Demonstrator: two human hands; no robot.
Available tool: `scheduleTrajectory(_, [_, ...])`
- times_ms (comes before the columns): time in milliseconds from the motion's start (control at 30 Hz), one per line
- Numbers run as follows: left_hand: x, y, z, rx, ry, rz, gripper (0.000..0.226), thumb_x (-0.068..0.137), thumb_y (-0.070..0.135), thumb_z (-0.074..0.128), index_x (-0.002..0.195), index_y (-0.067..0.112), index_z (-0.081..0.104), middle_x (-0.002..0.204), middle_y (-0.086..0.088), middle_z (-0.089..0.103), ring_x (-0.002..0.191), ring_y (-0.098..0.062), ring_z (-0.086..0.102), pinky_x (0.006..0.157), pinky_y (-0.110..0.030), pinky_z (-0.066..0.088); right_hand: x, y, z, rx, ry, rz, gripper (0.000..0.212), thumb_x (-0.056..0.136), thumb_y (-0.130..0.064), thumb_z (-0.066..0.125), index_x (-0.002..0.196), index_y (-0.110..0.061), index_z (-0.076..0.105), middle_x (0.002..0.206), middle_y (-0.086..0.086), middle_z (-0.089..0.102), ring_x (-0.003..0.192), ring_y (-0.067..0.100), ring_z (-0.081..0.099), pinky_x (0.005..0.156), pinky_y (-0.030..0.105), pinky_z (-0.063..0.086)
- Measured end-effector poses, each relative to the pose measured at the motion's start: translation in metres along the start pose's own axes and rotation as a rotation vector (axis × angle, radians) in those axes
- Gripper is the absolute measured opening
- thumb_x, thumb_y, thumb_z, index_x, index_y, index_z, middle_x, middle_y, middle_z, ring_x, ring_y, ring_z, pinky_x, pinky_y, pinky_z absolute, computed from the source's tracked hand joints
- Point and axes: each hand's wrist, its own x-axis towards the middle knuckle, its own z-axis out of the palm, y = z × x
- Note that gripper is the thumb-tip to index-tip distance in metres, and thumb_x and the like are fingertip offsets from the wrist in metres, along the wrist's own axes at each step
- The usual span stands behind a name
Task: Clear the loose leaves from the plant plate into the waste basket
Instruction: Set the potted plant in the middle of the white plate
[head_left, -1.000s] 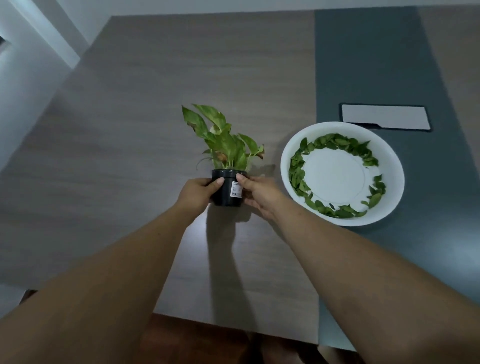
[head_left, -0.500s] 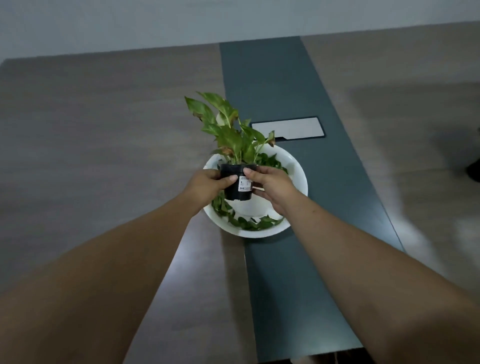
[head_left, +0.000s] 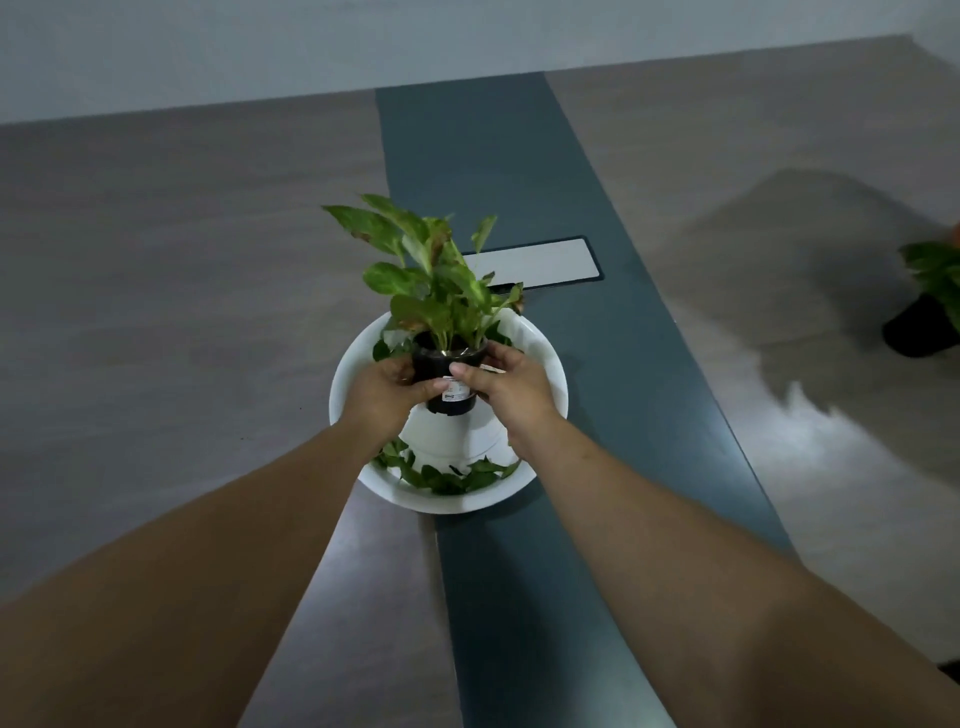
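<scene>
— Where was the potted plant (head_left: 447, 358)?

— Over the middle of the white plate (head_left: 550, 374) on the counter (head_left: 208, 312); the left hand (head_left: 382, 397) and right hand (head_left: 506, 392) both had fingers curled around its black pot.

— And the loose leaves (head_left: 447, 478)?

— Ringed inside the plate's rim.

My left hand (head_left: 382, 395) and right hand (head_left: 506, 387) grip a small black pot (head_left: 448, 374) holding a leafy green plant (head_left: 436, 275) over the centre of a white plate (head_left: 550, 364). Loose leaves (head_left: 447, 478) ring the plate, which straddles the table's (head_left: 182, 286) dark centre strip (head_left: 519, 171). A second potted plant (head_left: 930, 306) stands far right.
</scene>
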Motion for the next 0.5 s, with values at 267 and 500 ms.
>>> scheduleTrajectory(267, [0.001, -0.019, 0.009, -0.056, 0.072, 0.041, 0.038, 0.077, 0.008, 0.079, 0.114, 0.012, 0.071, 0.104, 0.004, 0.074, 0.091, 0.002, 0.069, 0.079, -0.013, 0.050, -0.003, 0.008, -0.003, -0.039, 0.033, -0.040, 0.055, 0.067, -0.002, 0.082, 0.118, -0.014, 0.065, 0.116, 0.003, 0.070, 0.108, 0.018, 0.066, 0.085, 0.022, 0.051])
scheduleTrajectory(500, [-0.005, -0.034, 0.012, -0.043, 0.128, 0.080, 0.035, 0.069, 0.003, 0.084, 0.101, 0.007, 0.074, 0.082, 0.017, 0.075, 0.078, 0.008, 0.069, 0.070, -0.006, 0.049, -0.014, 0.018, -0.004, 0.001, 0.031, -0.050, 0.066, 0.060, 0.007, 0.084, 0.120, -0.011, 0.062, 0.115, 0.005, 0.070, 0.101, 0.010, 0.066, 0.072, 0.014, 0.055])
